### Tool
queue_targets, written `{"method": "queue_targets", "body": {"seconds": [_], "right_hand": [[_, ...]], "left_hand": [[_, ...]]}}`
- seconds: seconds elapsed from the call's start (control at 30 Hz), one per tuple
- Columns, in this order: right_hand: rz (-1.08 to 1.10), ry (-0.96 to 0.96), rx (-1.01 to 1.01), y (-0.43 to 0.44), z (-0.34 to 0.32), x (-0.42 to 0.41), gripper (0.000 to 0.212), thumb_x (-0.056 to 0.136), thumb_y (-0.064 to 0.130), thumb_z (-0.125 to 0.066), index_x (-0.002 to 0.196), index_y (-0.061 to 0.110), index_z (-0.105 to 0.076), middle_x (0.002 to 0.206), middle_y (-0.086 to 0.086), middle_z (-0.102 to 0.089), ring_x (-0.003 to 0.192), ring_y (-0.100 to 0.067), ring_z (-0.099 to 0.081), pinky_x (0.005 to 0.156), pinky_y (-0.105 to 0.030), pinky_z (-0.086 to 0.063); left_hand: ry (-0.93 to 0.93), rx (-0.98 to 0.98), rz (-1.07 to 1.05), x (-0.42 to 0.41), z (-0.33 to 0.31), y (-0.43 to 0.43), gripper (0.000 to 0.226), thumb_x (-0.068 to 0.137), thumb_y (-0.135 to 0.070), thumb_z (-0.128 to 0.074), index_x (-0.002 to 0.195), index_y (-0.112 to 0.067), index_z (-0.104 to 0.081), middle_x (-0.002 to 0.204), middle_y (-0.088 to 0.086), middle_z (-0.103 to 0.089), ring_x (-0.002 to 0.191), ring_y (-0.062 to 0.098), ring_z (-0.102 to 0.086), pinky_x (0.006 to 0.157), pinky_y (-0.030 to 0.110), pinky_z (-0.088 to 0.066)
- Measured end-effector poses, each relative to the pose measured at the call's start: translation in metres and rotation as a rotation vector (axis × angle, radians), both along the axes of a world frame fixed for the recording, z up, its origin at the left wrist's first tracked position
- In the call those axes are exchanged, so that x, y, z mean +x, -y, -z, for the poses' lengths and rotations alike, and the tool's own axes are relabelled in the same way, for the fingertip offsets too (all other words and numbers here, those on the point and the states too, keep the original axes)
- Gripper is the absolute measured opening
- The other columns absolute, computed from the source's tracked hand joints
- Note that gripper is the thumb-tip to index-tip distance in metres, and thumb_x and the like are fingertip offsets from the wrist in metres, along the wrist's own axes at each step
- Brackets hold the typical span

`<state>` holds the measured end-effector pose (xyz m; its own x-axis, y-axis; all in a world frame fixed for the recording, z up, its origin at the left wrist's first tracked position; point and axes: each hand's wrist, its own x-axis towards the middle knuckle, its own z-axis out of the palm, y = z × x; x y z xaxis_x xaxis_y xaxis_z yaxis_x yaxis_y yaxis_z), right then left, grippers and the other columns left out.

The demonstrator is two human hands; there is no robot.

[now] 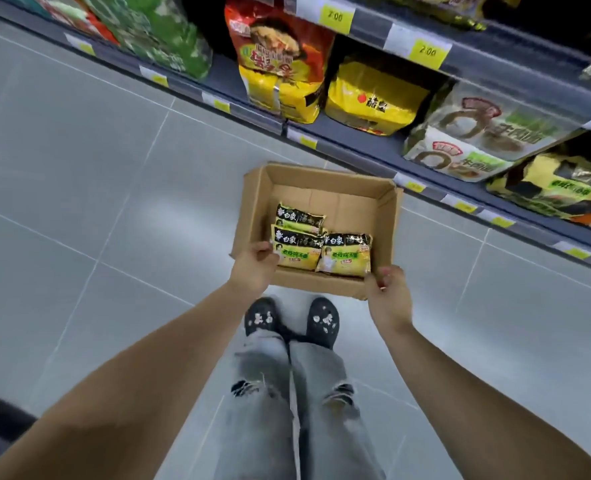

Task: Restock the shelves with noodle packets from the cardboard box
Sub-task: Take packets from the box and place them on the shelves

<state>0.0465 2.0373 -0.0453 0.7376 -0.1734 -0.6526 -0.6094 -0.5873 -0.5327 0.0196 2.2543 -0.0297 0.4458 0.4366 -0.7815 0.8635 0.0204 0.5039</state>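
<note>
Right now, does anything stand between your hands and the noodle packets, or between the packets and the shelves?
Nothing visible does. The noodle packets lie uncovered in the open cardboard box, with the shelves just beyond it. But left hand and right hand both grip the box's near rim, so neither is free.

Matt cardboard box (384,216), glossy plastic pkts (344,254).

Brown cardboard box (386,223); yellow, black-topped noodle packets (344,254) with green bands; grey tiled floor (79,168); black shoes (323,320) speckled white; yellow price labels (427,51).
</note>
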Motion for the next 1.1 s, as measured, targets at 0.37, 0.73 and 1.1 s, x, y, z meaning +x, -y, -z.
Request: {"method": "queue_targets", "body": {"seconds": [0.37, 0.73, 1.1], "right_hand": [[-0.02, 0.1, -0.083, -0.018, 0.25, 0.044, 0.032, 0.092, 0.023, -0.052, 0.124, 0.021, -0.051, 0.113, -0.004, -0.06, 0.102, -0.024, -0.056, 0.079, -0.029, -0.039], [0.048, 0.015, -0.209, -0.002, 0.337, 0.06, 0.056, 0.087, 0.022, -0.053, 0.14, 0.026, -0.039, 0.144, -0.009, -0.04, 0.13, -0.033, -0.038, 0.109, -0.042, -0.032], [0.094, -0.223, -0.23, 0.008, 0.347, 0.077, 0.07, 0.079, 0.031, -0.072, 0.136, 0.01, -0.039, 0.127, -0.014, -0.056, 0.112, -0.035, -0.055, 0.091, -0.041, -0.046]], "left_hand": [[-0.214, 0.138, 0.354, 0.035, 0.279, -0.023, 0.036, 0.09, -0.027, -0.055, 0.122, -0.011, -0.053, 0.111, 0.002, -0.062, 0.087, 0.017, -0.054, 0.071, 0.024, -0.041], [-0.113, 0.244, 0.354, 0.039, 0.359, -0.025, 0.032, 0.091, -0.036, -0.056, 0.104, -0.007, -0.058, 0.112, 0.012, -0.061, 0.102, 0.028, -0.059, 0.089, 0.035, -0.049], [-0.026, 0.157, 0.375, 0.044, 0.335, -0.029, 0.047, 0.087, -0.021, -0.065, 0.115, -0.014, -0.029, 0.093, -0.011, -0.049, 0.076, 0.002, -0.05, 0.067, 0.019, -0.043]]}}
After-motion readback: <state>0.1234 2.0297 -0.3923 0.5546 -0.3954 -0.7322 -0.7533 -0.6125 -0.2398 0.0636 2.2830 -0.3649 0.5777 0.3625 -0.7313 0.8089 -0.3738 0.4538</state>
